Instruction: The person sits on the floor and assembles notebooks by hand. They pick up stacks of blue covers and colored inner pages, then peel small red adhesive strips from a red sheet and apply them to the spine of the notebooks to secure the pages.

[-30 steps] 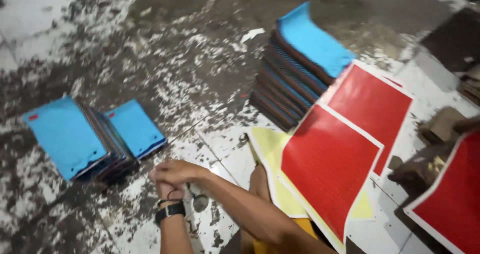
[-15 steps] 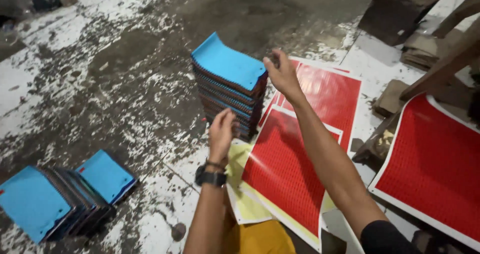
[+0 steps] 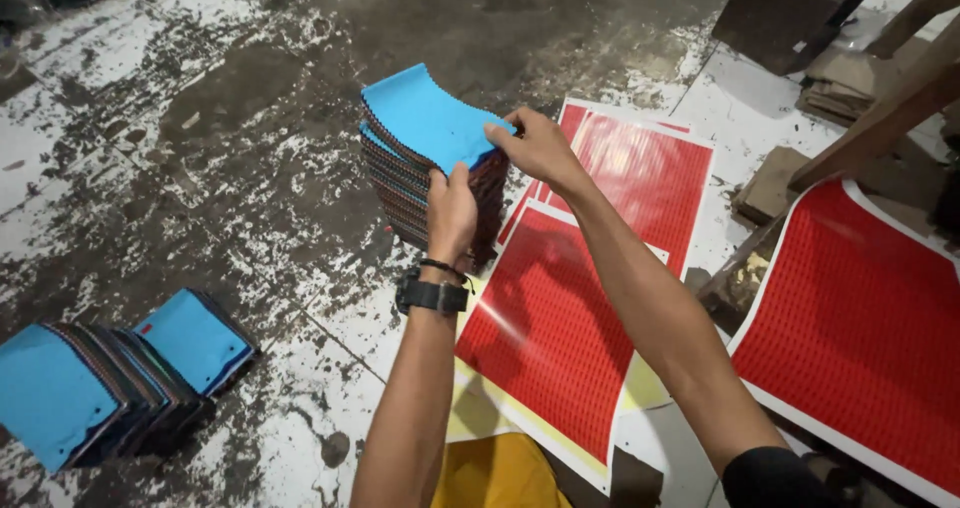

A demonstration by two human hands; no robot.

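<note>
A tall stack of blue-faced sheets (image 3: 420, 148) with dark edges stands on the worn floor in the middle of the head view. My left hand (image 3: 452, 213), with a black watch on the wrist, grips the near side of the stack's upper part. My right hand (image 3: 535, 148) pinches the right edge of the top blue sheets, which curl upward off the stack. Both arms reach forward over red printed sheets (image 3: 560, 318) lying on the floor.
Two fanned piles of blue sheets (image 3: 110, 383) lie at the lower left. A large red sheet (image 3: 860, 328) lies at the right. Brown cardboard pieces (image 3: 775, 183) and a wooden beam (image 3: 880, 98) are at the upper right. Yellow cloth (image 3: 495, 473) shows at the bottom.
My view moved right from the fanned piles toward the tall stack. Both hands rose from near the floor, reached the stack and closed on its top sheets, which now lift and curl.
</note>
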